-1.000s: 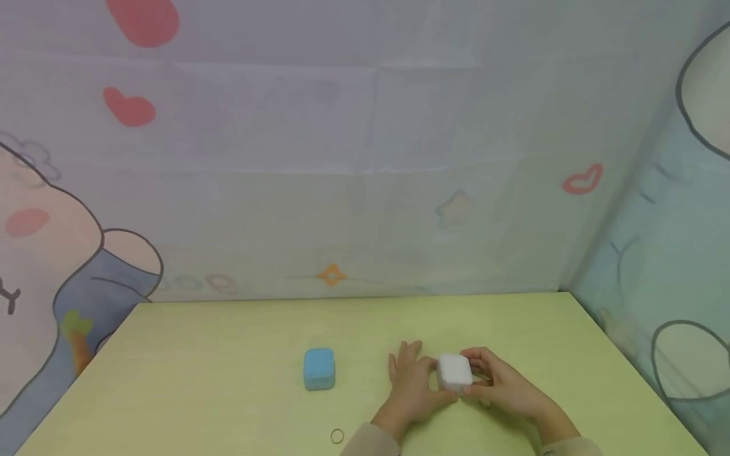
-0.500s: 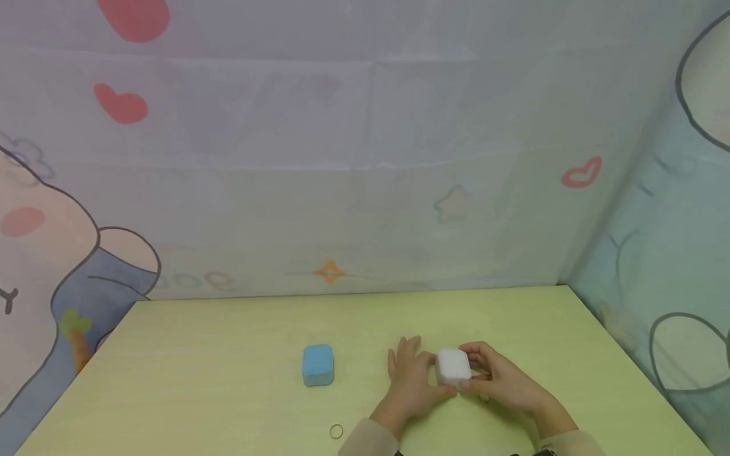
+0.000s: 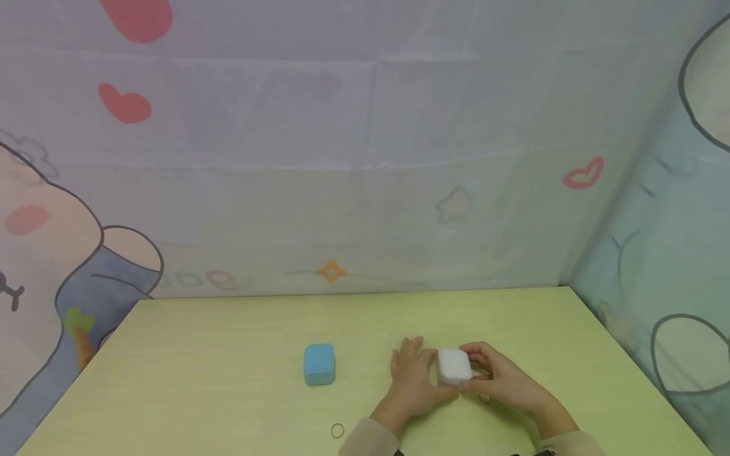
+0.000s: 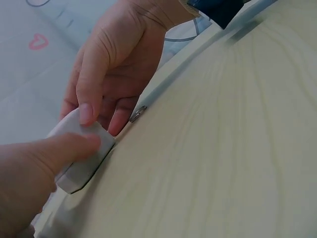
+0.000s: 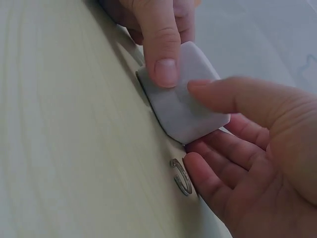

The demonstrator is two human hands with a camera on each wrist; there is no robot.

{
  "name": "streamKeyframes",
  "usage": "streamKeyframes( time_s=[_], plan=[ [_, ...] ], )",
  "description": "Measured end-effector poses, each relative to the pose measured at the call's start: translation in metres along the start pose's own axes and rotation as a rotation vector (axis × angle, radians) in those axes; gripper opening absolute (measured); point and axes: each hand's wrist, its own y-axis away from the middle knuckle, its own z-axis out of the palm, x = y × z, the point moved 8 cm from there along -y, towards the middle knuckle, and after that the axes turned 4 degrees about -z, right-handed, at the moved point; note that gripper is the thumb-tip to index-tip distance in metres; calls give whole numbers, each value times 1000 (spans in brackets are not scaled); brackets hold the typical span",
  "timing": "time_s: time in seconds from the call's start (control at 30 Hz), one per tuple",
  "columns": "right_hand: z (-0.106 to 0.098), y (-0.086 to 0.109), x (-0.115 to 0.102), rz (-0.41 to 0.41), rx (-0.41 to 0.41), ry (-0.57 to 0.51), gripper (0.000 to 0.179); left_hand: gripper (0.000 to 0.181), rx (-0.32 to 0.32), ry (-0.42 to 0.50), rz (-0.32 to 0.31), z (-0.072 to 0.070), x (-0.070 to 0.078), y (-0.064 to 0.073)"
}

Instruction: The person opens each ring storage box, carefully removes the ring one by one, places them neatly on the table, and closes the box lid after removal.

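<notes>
Between both hands a small white box (image 3: 454, 367) with rounded corners sits on the table. My left hand (image 3: 413, 385) grips its left side with thumb and forefinger, the other fingers spread away. From the right, my right hand (image 3: 509, 383) pinches it, thumb on the near face and fingers curled behind. Both thumbs press that face in the right wrist view, where a dark line runs along the box's (image 5: 190, 111) bottom edge. A metal ring (image 5: 181, 177) with a gap in its band lies by the right fingers.
To the left stands a light blue box (image 3: 319, 365) of similar shape. Nearer the front edge lies a thin ring (image 3: 338, 430). Behind the pale yellow table (image 3: 217, 354) hangs a printed cloth backdrop (image 3: 365, 209), which also covers the right side.
The head view has tilted slightly. Both hands keep their hold on the white box with hardly any movement, and the blue box and rings stay put.
</notes>
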Motion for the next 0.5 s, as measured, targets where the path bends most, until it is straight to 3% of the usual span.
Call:
streamKeyframes(
  time_s=[0.1,0.23,0.37,0.5],
  plan=[
    [-2,-2,-1,13,29,29,68,90,-4,33,-30,-4,-2,0],
    [-12,-1,-4,43,154,130,69,100,-7,53,-44,-16,-4,3],
    [-29,5,-15,42,316,319,74,98,9,-27,-6,-36,-4,9],
    [-43,12,-30,10,400,507,79,95,51,-157,42,-62,-3,15]
  ],
)
